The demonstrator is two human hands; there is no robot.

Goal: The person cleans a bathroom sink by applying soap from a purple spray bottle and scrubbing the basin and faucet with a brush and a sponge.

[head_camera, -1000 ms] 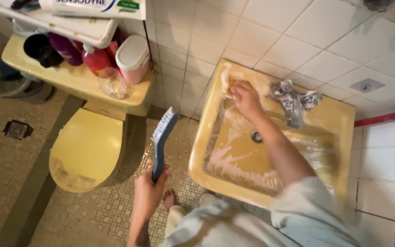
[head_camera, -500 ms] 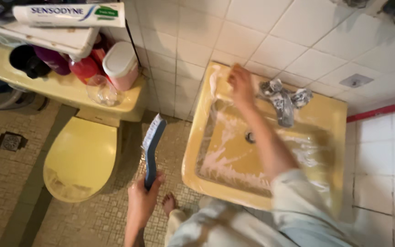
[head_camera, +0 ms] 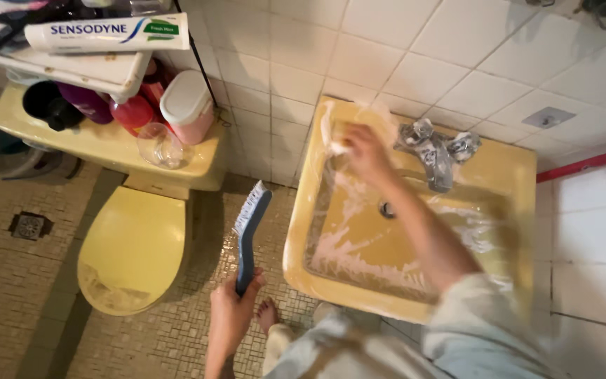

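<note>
Yellow porcelain fills most of what we see, starting at the left with the toilet [head_camera: 132, 242], its lid down, and its cistern [head_camera: 99, 140] crowded with a dark cup, a red bottle [head_camera: 133, 112], a clear glass [head_camera: 157, 146] and a pink tub with a white lid [head_camera: 187, 105]. Above them a white shelf [head_camera: 71, 67] carries a toothpaste tube [head_camera: 106, 34].

Moving right, our left hand [head_camera: 231, 316] is wrapped in a fist around the handle of a blue scrub brush [head_camera: 250, 228], held upright over the mosaic floor, bristles facing left, clear of the sink.

Further right, our right hand [head_camera: 365, 153] is pressed against the upper left inner wall of the yellow sink [head_camera: 317, 260], just left of the metal tap [head_camera: 435, 151]. Its fingers seem curled over something pale, but the blur keeps us from telling what, or how tightly.

We judge the wash roughly midway: white suds streak the left rim, the left wall and the front of the basin around the drain [head_camera: 387, 208]. The right side looks wet but thinly lathered, the tap shows no foam, and nothing has been rinsed.
</note>
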